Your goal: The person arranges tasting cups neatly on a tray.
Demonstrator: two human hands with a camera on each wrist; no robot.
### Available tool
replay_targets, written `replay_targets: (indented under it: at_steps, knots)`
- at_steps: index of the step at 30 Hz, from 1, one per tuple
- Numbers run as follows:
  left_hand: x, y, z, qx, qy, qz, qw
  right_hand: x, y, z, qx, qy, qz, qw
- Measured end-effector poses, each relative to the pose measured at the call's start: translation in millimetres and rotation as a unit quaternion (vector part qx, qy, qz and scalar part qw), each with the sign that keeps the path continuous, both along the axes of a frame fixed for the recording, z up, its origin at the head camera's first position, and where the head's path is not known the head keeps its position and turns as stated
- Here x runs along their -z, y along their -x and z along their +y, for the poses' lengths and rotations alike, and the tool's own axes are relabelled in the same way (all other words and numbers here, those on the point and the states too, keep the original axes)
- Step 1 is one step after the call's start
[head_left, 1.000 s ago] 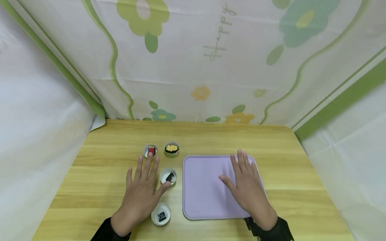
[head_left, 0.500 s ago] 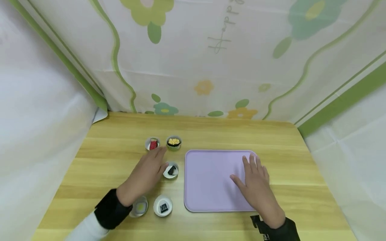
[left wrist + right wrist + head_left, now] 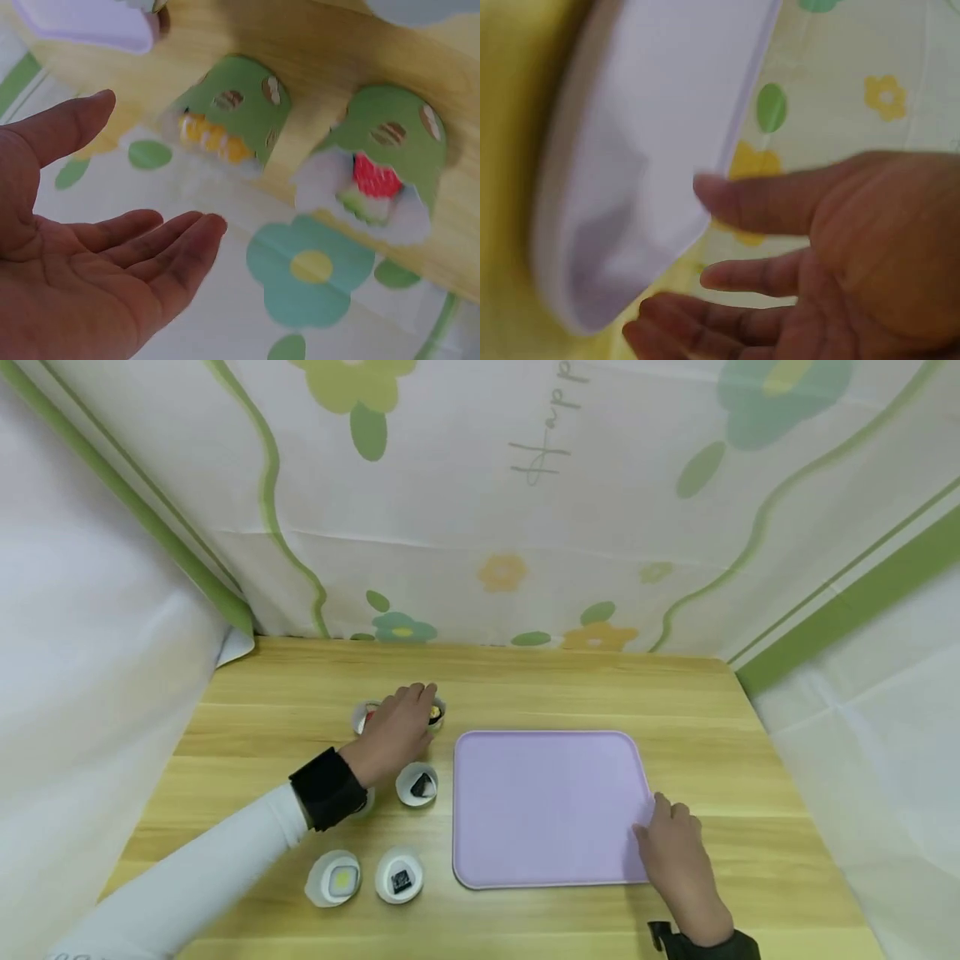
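My left hand [image 3: 397,731] is over the two far cups in the head view, nothing between its parted thumb and fingers. In the left wrist view, those fingers are near a green patterned cup [image 3: 244,97] holding a yellow-topped sushi piece [image 3: 214,139]. Beside it stands a similar cup [image 3: 409,124] with a red-topped piece [image 3: 376,178]. A flat lilac tray [image 3: 551,810] lies to the right. At its right edge is my right hand [image 3: 678,856], thumb over the rim side and fingers bent outside, a gap between them in the right wrist view.
Nearer on the wooden table [image 3: 555,927] stand a cup [image 3: 405,792] with a small rice ball, a cup [image 3: 388,895] with a black square piece and a cup [image 3: 318,889] with a yellow-and-white piece. Another cup [image 3: 366,806] is mostly hidden by my left wrist. A flowered cloth [image 3: 450,527] hangs behind.
My left hand has moved forward and right to the far cups, uncovering the near-left cup. My right hand has drawn back from over the tray to its right edge, its fingers bending.
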State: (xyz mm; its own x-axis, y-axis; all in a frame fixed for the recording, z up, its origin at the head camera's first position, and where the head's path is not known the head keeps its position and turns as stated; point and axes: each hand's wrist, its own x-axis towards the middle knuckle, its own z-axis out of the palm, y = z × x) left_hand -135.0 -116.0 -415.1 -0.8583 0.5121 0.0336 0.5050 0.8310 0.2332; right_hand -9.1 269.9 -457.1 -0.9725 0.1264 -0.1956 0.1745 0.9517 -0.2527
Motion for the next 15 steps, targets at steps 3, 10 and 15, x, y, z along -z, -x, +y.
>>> replay_targets:
  at_steps: [3, 10, 15]
  knots:
    - [5.6, 9.1, 7, 0.001, 0.008, -0.02, 0.9998, 5.2, -2.9, 8, 0.009, -0.001, 0.032, 0.999]
    - [11.6, 21.2, 23, -0.021, 0.022, -0.067, 0.9973, 13.5, -5.5, 17, 0.026, 0.004, 0.067, 0.997]
    - [15.8, 25.9, 26, -0.025, 0.04, -0.078, 0.9959, 14.7, -5.4, 21, 0.018, 0.003, 0.058, 0.998]
